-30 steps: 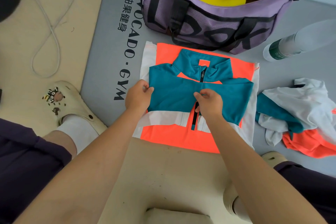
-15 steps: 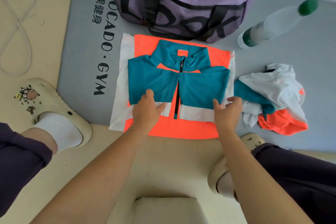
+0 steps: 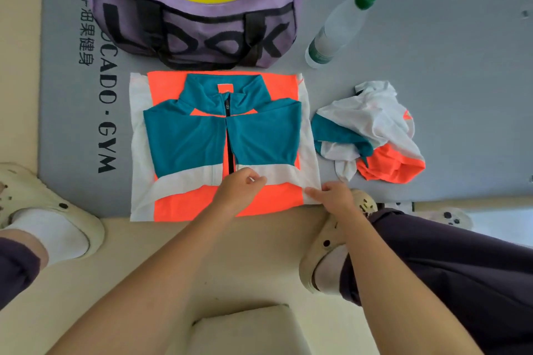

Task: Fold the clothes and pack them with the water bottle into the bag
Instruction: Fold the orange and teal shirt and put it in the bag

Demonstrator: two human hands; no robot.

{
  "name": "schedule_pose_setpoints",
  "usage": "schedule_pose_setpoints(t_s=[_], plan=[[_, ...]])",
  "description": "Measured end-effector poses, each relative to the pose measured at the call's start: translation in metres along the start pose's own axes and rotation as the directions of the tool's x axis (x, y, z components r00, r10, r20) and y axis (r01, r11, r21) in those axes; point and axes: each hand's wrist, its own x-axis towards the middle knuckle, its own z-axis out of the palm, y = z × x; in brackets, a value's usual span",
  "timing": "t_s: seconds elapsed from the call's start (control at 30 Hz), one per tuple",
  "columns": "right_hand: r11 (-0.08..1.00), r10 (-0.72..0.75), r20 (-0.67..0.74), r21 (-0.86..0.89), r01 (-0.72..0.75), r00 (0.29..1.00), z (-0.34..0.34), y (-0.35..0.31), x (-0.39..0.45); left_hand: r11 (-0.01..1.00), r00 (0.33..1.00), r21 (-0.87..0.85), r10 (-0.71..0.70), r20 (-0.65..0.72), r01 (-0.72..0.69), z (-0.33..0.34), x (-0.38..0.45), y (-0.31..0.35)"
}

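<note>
Both hands shifted rightward along jacket hem versus half a second back: left hand (image 3: 240, 187) now at the zipper foot on the white band, was left of it; right hand (image 3: 331, 196) dropped to the lower right corner. Left grip: fingers curled, apparently pinching white fabric, not certain. Right grip: thumb and fingers pinching the corner edge. Jacket (image 3: 222, 138) flat on grey mat (image 3: 432, 66), collar toward bag (image 3: 196, 17), sleeves folded across chest, long axis running hands-to-bag. Likely next fold: hem up toward collar, straight away from both hands. Second garment (image 3: 372, 132) crumpled just right of jacket, nearer right hand. Water bottle (image 3: 340, 23) lying tilted right of bag. Bag unzipped, something yellow inside.
</note>
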Motion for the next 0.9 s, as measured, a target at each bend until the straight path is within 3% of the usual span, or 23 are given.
schedule_pose_setpoints(t_s=[0.1,0.23,0.3,0.4,0.5,0.63,0.7,0.8,0.83,0.9], plan=[[0.993,-0.056,0.027,0.107,0.053,0.998,-0.013,0.002,-0.005,0.999,1.0,-0.032,0.02,-0.004,-0.02,0.003,-0.002,0.013],[0.879,-0.16,0.232,0.475,0.032,0.959,-0.03,-0.004,-0.016,0.974,0.995,-0.22,0.075,0.07,-0.057,0.015,-0.001,0.048],[0.836,-0.243,0.317,0.549,0.032,0.917,-0.032,-0.012,-0.021,0.947,0.99,-0.32,0.04,0.138,0.006,0.027,0.005,0.064],[0.863,-0.34,0.374,0.488,0.129,0.863,-0.026,-0.038,-0.025,0.93,0.983,-0.336,-0.105,0.149,0.15,0.037,0.017,0.075],[0.899,-0.373,0.394,0.376,0.223,0.84,-0.012,-0.065,-0.024,0.908,0.967,-0.337,-0.254,0.035,0.25,0.031,0.031,0.072],[0.934,-0.344,0.499,0.272,0.234,0.795,-0.008,-0.077,-0.019,0.935,0.973,-0.275,-0.23,0.006,0.222,0.02,0.048,0.058],[0.948,-0.294,0.437,0.245,0.201,0.85,-0.015,-0.082,-0.009,0.944,0.981,-0.27,-0.194,0.019,0.192,0.017,0.052,0.052],[0.909,-0.215,0.094,0.384,0.164,0.972,-0.022,-0.101,0.018,0.948,0.988,-0.278,-0.144,0.051,0.153,0.013,0.051,0.047],[0.89,-0.162,0.015,0.434,0.14,0.987,-0.023,-0.11,0.029,0.945,0.991,-0.297,-0.122,0.063,0.135,0.011,0.048,0.046],[0.884,-0.104,-0.017,0.457,0.101,0.994,-0.022,-0.132,0.046,0.921,0.993,-0.371,-0.1,0.067,0.118,0.007,0.043,0.044]])
